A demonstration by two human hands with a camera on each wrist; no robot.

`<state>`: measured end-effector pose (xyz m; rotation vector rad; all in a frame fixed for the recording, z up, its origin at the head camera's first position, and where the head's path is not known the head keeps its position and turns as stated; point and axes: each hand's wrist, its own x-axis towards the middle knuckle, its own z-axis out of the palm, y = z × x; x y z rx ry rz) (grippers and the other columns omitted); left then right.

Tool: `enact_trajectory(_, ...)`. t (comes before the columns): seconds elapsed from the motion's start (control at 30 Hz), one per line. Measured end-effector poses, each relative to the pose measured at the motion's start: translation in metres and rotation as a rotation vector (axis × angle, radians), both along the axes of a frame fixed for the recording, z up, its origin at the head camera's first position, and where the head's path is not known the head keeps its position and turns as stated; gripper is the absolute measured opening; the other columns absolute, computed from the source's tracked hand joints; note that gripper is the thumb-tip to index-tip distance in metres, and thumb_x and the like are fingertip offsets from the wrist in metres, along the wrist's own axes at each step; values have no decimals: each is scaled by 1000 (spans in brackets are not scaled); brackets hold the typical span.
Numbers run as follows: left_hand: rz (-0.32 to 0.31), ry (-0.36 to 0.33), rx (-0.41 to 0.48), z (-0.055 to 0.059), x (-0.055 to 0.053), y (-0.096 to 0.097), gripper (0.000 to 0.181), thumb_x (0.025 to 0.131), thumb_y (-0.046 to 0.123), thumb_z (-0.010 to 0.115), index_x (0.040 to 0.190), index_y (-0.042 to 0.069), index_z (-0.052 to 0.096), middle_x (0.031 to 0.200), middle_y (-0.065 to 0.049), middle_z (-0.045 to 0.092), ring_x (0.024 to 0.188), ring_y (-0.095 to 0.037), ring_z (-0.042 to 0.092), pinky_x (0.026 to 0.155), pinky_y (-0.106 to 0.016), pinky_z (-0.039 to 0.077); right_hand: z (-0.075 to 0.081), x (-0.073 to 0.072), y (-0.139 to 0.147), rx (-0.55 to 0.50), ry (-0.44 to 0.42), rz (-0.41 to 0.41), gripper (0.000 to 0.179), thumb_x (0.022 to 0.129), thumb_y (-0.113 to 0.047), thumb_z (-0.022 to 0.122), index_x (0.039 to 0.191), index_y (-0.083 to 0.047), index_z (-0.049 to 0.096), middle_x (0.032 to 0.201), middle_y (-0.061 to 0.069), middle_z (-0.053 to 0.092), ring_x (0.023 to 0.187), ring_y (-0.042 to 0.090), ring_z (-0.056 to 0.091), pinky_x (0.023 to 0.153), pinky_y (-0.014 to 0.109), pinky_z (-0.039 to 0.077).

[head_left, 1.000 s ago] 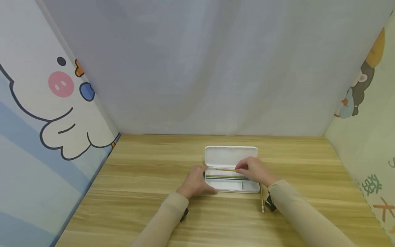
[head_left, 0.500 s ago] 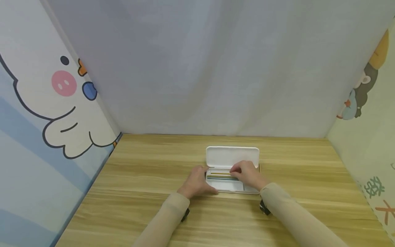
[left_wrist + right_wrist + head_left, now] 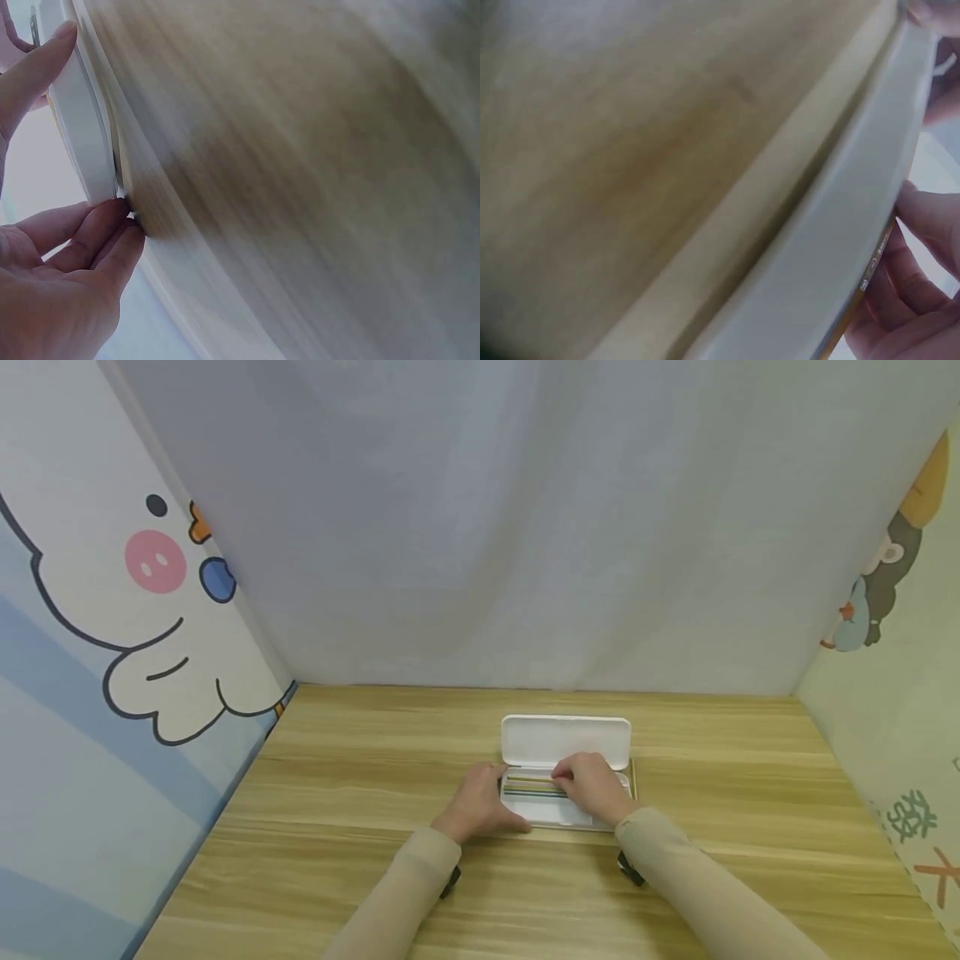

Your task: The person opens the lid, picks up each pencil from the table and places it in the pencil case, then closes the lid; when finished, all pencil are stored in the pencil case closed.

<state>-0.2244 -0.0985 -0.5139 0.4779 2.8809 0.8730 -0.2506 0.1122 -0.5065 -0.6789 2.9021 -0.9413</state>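
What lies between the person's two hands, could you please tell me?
The head view shows part of the open white case, with pencils in it, between the left hand and right hand.

White rectangular case (image 3: 566, 739): one. Slender yellow/green pencils (image 3: 531, 792): at least three inside, one yellowish pencil (image 3: 633, 779) beyond right edge. Bare hands (image 3: 474, 802): two.
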Motion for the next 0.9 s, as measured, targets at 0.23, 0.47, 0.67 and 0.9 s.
enact_trajectory(0.23, 8, 1, -19, 2, 0, 0, 76, 51, 42, 93, 111, 5, 63, 87, 0, 54, 79, -14, 48, 71, -28, 44, -3, 2, -8, 66, 0, -41, 6, 84, -8, 72, 87, -10, 76, 90, 1, 70, 91, 23, 64, 83, 39, 49)
enact_trajectory(0.47, 5, -9, -2, 2, 0, 0, 76, 51, 41, 93, 111, 6, 63, 87, 1, 54, 79, -14, 47, 70, -28, 43, -4, 6, -12, 108, 46, -53, 8, 83, -6, 71, 88, -10, 76, 90, 4, 70, 90, 24, 64, 82, 40, 49)
enact_trajectory(0.67, 10, -15, -3, 3, 0, 1, 75, 51, 42, 93, 111, 6, 63, 89, 1, 55, 80, -14, 48, 72, -28, 44, -4, 9, -12, 163, 54, -60, 11, 85, -8, 68, 91, -13, 76, 91, 4, 69, 90, 24, 64, 78, 41, 50)
enact_trajectory(0.9, 8, -8, -11, 2, 0, 0, 75, 51, 42, 92, 110, 6, 64, 89, 1, 56, 81, -14, 48, 73, -29, 44, -2, 10, -12, 209, 60, -25, 17, 86, -4, 65, 95, -12, 77, 90, 6, 69, 89, 25, 64, 79, 41, 50)
